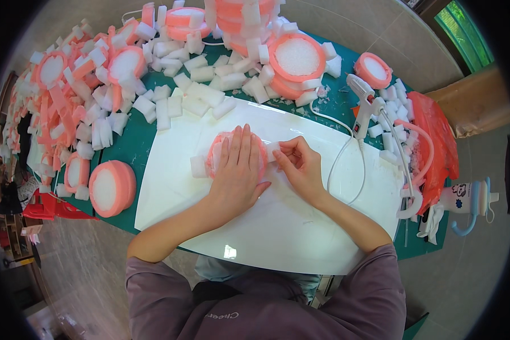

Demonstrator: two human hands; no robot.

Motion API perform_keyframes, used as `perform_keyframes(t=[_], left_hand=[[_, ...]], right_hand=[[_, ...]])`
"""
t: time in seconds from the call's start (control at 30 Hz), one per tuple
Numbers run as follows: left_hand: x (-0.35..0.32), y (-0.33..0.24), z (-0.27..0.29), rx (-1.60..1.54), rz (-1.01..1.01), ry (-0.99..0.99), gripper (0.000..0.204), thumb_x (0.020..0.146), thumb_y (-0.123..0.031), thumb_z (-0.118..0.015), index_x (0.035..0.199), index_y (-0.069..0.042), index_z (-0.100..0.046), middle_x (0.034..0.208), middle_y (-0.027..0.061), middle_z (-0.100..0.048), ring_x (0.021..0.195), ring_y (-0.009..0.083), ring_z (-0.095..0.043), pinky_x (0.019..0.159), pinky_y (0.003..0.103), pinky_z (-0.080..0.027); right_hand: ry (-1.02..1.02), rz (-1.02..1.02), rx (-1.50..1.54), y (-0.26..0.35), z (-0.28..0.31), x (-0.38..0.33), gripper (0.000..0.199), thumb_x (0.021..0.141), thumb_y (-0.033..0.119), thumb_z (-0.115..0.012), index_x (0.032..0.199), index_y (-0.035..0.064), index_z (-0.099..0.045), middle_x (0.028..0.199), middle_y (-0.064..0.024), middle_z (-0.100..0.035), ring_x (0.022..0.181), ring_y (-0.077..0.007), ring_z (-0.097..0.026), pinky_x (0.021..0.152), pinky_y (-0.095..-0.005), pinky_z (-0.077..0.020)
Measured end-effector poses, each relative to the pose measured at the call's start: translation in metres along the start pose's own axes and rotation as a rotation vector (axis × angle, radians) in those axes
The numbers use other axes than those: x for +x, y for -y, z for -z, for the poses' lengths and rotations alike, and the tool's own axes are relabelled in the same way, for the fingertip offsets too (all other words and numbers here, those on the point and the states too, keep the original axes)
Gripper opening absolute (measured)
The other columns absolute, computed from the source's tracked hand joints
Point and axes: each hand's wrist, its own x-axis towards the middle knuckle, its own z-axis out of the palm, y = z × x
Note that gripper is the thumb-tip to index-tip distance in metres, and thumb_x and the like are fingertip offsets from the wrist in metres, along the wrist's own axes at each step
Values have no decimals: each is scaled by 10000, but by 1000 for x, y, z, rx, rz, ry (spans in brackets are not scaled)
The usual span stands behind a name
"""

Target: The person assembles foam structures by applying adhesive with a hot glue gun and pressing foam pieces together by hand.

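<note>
A round foam piece (215, 148) with a pink rim and a pale middle lies on the white board (300, 241). My left hand (239, 164) rests flat over it with the fingers stretched out, hiding most of its top. At its right side, my right hand (301, 167) pinches a small white foam block (273, 151) between thumb and fingers, against the pink rim. A second white foam block (199, 166) sticks out from the rim's left side. Whether the blocks are fixed to the rim cannot be seen.
A white glue gun (365, 107) with its cord stands at the right. Loose white foam blocks (201, 99) and pink foam rings (297, 56) crowd the far side. More round pink pieces (112, 188) sit at the left. A red plastic bag (436, 141) and a cup (464, 197) are far right.
</note>
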Motion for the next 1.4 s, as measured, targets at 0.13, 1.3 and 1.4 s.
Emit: perform_keyframes(t=[0.13,1.3,1.4], left_hand=[[0,8,5,-123,-32,91,797,770,-307,-607,1286,156,-214,1379,332,-142,1299,467,-125,1052,514,-139],[1,102,62,-2449,-187,-546,543,641,82,-445,1170,-39,-435,816,63,-381,722,149,-375,675,233,-374],[-1,98,63,-2438,-239,-479,565,621,80,-435,1172,-42,-439,791,61,-379,697,143,-361,635,228,-349]], right_hand=[[0,-6,-25,-1,0,0,207,814,110,-636,925,-26,-528,835,-129,-606,698,-145,-598,603,-244,-489],[-6,117,-137,2,-1,1,209,790,75,-634,952,13,-518,860,-65,-532,713,-110,-499,590,-215,-423],[3,97,-153,3,-1,1,216,791,70,-634,961,13,-514,862,-68,-534,711,-109,-508,591,-214,-424]])
